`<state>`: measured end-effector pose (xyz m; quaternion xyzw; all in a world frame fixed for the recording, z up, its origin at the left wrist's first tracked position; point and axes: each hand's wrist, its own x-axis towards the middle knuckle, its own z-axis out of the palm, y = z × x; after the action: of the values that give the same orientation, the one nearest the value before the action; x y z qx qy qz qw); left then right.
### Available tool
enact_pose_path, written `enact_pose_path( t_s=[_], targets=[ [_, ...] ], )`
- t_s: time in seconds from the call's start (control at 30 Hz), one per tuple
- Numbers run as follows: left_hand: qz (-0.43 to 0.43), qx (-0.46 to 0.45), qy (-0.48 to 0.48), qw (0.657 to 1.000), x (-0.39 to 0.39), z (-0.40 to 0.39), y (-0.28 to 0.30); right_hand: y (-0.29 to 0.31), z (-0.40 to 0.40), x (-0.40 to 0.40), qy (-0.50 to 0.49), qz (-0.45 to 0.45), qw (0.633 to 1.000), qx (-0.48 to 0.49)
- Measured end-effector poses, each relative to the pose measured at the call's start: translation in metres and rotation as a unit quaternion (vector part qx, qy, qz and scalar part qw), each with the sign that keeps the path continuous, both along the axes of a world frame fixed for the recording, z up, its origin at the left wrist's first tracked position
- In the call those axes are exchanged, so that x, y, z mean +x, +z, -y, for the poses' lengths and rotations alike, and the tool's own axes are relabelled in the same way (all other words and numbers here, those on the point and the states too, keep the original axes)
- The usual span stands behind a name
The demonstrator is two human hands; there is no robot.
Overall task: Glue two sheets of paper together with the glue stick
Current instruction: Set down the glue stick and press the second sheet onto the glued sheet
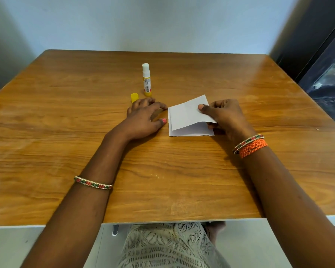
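Note:
Two white paper sheets lie near the middle of the wooden table [66, 132]. The lower sheet [191, 131] is flat. The upper sheet [186, 115] rests on it along the left edge, while its right side is lifted. My right hand [224, 115] pinches that raised right edge between thumb and fingers. My left hand [143, 118] rests on the table just left of the sheets, fingers spread, holding nothing. Behind it the uncapped glue stick [147, 81] stands upright with its white tip exposed. Its yellow cap [134, 97] lies beside it, just beyond my left fingertips.
A pale wall stands behind the table's far edge. A dark window frame [321, 45] is at the right. My lap in a white lace garment [168, 246] shows below the near table edge.

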<state>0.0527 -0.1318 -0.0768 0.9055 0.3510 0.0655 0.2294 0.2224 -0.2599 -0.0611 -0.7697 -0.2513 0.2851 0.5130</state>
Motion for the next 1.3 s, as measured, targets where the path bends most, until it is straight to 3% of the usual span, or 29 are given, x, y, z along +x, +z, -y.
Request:
enact_pose_path(
  t_s=[0.5, 1.3],
  targets=[
    [-0.014, -0.01, 0.002, 1.0, -0.0004, -0.0023, 0.0003, -0.0067, -0.003, -0.0007, 0.012, 0.023, 1.0, 0.008],
    [-0.044, 0.013, -0.001, 0.999, 0.0024, 0.0024, -0.0014, -0.0103, -0.0034, -0.0046, 0.031, 0.17, 0.985, -0.004]
  ],
)
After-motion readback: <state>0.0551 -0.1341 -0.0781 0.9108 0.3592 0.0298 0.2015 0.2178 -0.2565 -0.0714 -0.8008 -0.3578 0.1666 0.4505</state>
